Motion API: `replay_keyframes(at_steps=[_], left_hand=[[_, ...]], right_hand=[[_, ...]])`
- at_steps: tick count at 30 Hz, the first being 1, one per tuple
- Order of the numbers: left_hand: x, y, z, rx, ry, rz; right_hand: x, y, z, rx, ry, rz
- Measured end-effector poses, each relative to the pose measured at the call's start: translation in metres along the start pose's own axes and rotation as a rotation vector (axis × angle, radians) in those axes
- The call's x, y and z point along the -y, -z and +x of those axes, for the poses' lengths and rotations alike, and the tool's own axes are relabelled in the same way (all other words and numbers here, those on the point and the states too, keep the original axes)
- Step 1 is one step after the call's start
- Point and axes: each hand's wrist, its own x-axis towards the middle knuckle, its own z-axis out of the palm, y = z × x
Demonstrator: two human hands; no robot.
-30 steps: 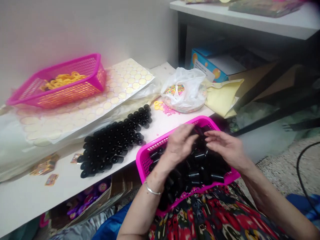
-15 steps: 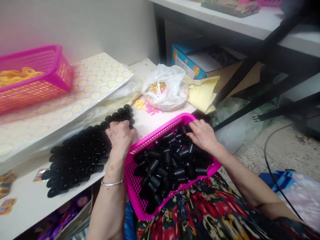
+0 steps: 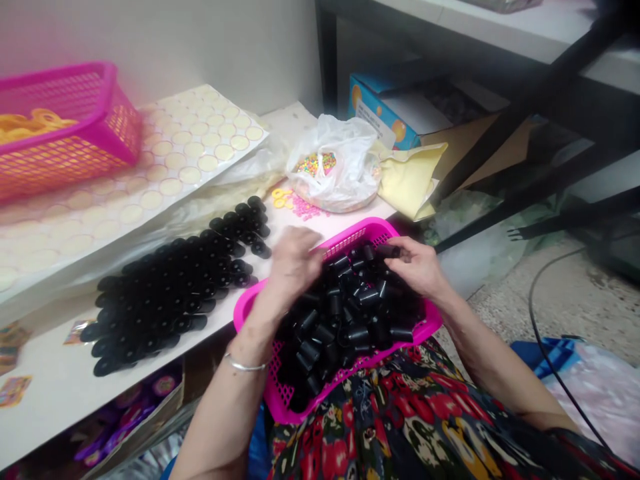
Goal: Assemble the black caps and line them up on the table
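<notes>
On my lap rests a pink plastic basket [image 3: 273,400] heaped with small black plastic cylinders [image 3: 357,333]. My right hand [image 3: 417,267] is closed at the basket's far right corner, with one black cylinder [image 3: 387,251] between thumb and fingers. Smeared by motion, my left hand [image 3: 297,260] hangs over the basket's far left rim; whether anything is in its fingers cannot be made out. Left of the basket, black cylinders [image 3: 160,293] stand packed in staggered rows on the white table [image 3: 55,417].
A second pink basket [image 3: 113,133] with yellow rings sits on sheets of round stickers [image 3: 175,160]. Beyond my hands lie a plastic bag [image 3: 345,180] of colourful beads, loose pink beads [image 3: 305,208] and a yellow packet [image 3: 413,183]. Dark metal legs [image 3: 500,140] slant at right.
My left hand has moved right, from the standing rows to over the basket. My right hand has lifted slightly, and a black cylinder now shows in its fingers.
</notes>
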Motion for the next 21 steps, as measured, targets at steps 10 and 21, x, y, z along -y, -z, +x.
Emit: replay_keyframes(at_steps=[10,21], left_hand=[[-0.079,-0.077,0.005,0.566,0.117,0.113],[-0.076,-0.090,0.012,0.497,0.081,0.134]], right_hand=[[-0.007,0.009,-0.019,0.007,-0.080,0.270],[0.007,0.011,-0.024,-0.067,-0.015,0.518]])
